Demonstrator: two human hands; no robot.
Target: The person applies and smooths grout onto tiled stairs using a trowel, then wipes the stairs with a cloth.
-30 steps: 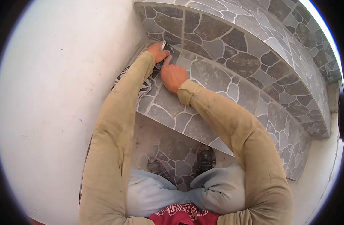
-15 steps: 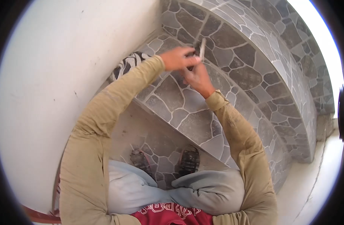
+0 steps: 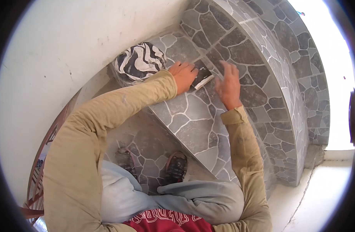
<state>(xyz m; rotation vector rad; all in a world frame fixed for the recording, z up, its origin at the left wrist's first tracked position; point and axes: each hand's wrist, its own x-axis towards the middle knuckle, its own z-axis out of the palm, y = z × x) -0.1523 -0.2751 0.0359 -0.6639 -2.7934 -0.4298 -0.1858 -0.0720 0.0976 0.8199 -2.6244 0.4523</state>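
Observation:
My left hand (image 3: 183, 76) is on the stone-patterned step (image 3: 193, 133), its fingers curled over the near side of a flat dark rectangular piece (image 3: 202, 72). A whitish strip runs along that piece's lower right edge, and its left part is hidden under my fingers. To the right, my right hand (image 3: 228, 86) is apart from the piece, fingers loosely spread and slightly blurred, with nothing in them. Just left of my left hand sits a rounded black-and-white patterned bundle (image 3: 140, 63), partly behind my sleeve.
A curved riser (image 3: 258, 73) with the same stone pattern and pale joints rises beyond my hands. On the left stands a white wall (image 3: 69, 46). My shoes (image 3: 175, 168) are on the lower floor, below the step's edge. A brown railing (image 3: 38, 181) shows at lower left.
My hands were together around a piece with a pale edge held up. They have parted: the left is lower with the piece, the right has moved away to the right and opened.

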